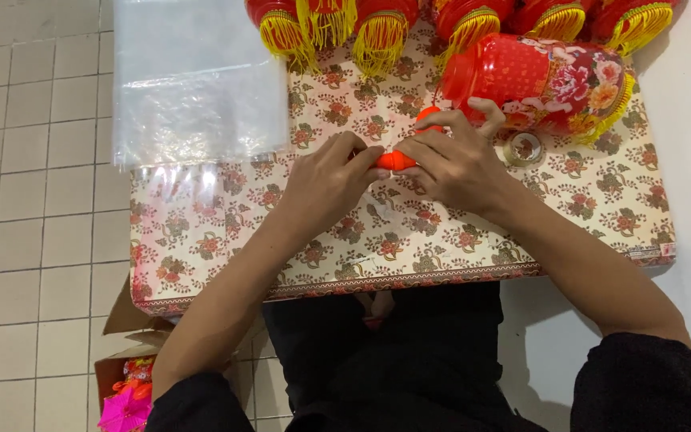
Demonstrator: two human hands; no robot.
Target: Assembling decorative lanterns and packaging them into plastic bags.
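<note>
Both arms reach up from the bottom of the frame, with black sleeves pushed back near the elbows. The two hands meet in the middle, over a small table covered in a cream cloth with red flowers (201,232). The left hand (325,180) lies palm down, and its fingers are bent tight around one end of a small orange plastic piece (394,160). The right hand (453,160) curls its fingers over the other end, and one finger sticks up toward the big red paper lantern with pink flowers and a yellow fringe (545,80) lying just behind it. Most of the orange piece is hidden under the fingers, so I cannot tell its full shape.

A stack of clear plastic bags (193,80) sits in the upper left. A row of red lanterns with yellow tassels (377,28) is cut off at the top edge. A round roll of clear tape (524,149) rests right of the hands. A cardboard box (125,384) at the lower left is partly hidden.
</note>
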